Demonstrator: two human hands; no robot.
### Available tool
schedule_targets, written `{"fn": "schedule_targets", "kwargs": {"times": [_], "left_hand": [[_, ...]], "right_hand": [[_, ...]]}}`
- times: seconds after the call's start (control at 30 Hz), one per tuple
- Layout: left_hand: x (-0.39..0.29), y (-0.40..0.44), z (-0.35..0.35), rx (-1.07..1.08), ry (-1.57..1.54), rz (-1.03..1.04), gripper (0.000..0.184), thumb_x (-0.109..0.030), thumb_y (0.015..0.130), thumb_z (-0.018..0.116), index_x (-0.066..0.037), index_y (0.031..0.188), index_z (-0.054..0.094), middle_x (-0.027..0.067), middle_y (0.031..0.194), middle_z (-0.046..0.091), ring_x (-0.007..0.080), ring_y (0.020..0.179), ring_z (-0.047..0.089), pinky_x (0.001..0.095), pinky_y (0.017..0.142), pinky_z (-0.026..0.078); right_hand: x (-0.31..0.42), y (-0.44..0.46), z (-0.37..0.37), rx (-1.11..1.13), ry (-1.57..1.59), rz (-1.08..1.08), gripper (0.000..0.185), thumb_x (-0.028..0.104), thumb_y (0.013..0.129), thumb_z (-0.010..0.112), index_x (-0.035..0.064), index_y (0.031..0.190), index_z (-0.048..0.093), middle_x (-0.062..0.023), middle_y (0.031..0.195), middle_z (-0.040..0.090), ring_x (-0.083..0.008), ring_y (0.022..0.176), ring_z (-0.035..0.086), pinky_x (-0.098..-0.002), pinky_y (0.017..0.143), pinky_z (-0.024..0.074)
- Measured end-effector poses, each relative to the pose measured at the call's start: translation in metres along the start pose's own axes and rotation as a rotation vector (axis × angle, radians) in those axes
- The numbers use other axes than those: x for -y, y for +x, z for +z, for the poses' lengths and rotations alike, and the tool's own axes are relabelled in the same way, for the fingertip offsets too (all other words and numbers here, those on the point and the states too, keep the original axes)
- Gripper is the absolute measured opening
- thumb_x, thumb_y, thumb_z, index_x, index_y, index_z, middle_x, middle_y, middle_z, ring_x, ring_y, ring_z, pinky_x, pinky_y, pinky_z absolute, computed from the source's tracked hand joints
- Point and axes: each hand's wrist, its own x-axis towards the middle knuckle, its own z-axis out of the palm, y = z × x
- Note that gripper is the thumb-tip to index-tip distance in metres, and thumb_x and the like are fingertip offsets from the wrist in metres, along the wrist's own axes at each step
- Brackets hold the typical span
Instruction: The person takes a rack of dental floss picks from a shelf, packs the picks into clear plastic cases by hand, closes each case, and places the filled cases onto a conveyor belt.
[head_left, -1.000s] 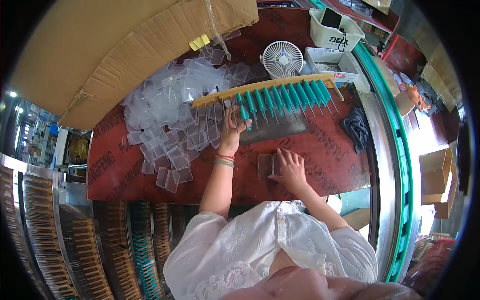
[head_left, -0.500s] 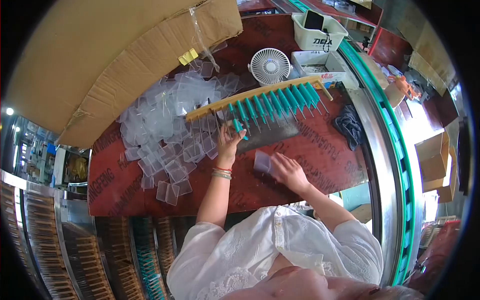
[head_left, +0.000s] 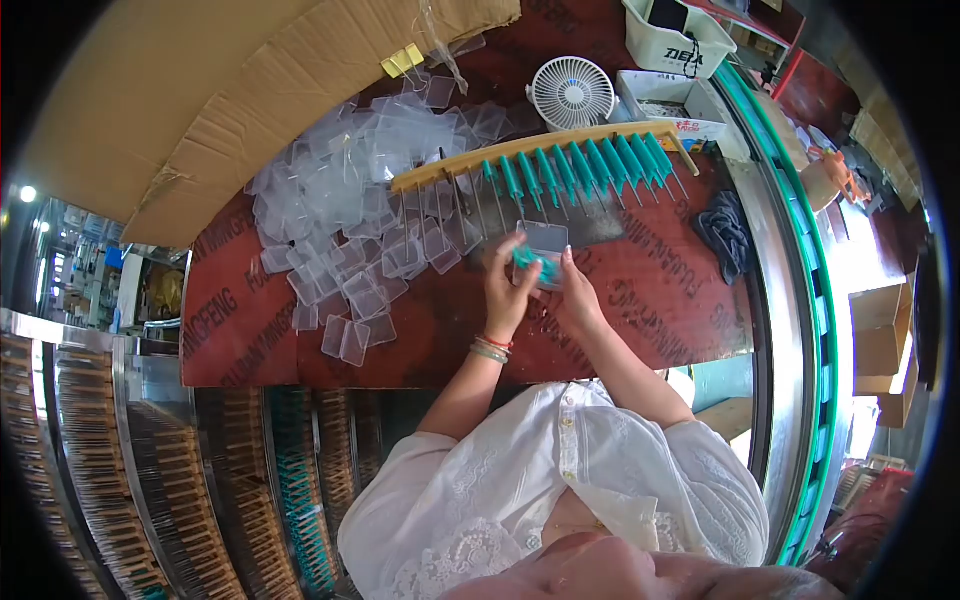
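Note:
In front of my chest the two hands meet over the table. My left hand (head_left: 508, 283), with bands at the wrist, closes on a small teal piece (head_left: 540, 268), blurred by motion. A clear square plastic case (head_left: 543, 236) is gripped in my right hand (head_left: 578, 296), its thumb along the side. The teal piece is at the near part of the case; whether it lies inside I cannot tell. Just beyond the hands stands a wooden rack (head_left: 440, 172) with metal pins, several carrying teal ribbed pieces (head_left: 600, 165). The left-hand pins are bare.
A heap of clear plastic cases (head_left: 340, 200) covers the table's left part, beside a large cardboard box (head_left: 200, 90). Behind the rack are a white fan (head_left: 573, 93), a white tub (head_left: 650, 45) and a small carton (head_left: 715, 115). A dark cloth (head_left: 724, 235) lies right, near a green-edged conveyor (head_left: 822, 340).
My left hand has come away from the rack with the teal piece, toward my body. My right hand has raised the clear case to meet it. The camera view has shifted slightly.

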Motion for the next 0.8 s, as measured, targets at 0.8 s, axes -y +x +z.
{"fn": "schedule_targets", "kwargs": {"times": [0.8], "left_hand": [[-0.054, 0.014, -0.017, 0.539, 0.572, 0.132, 0.034, -0.025, 0.075, 0.072, -0.007, 0.101, 0.061, 0.0066, 0.097, 0.060, 0.0252, 0.107, 0.049, 0.0421, 0.098, 0.032]], "right_hand": [[0.010, 0.009, -0.046, -0.080, -0.488, -0.117, 0.033, 0.031, 0.096, 0.047, 0.0018, 0.110, 0.054, -0.0022, 0.094, 0.058, -0.0088, 0.081, 0.055, -0.0236, 0.070, 0.0450]]}}
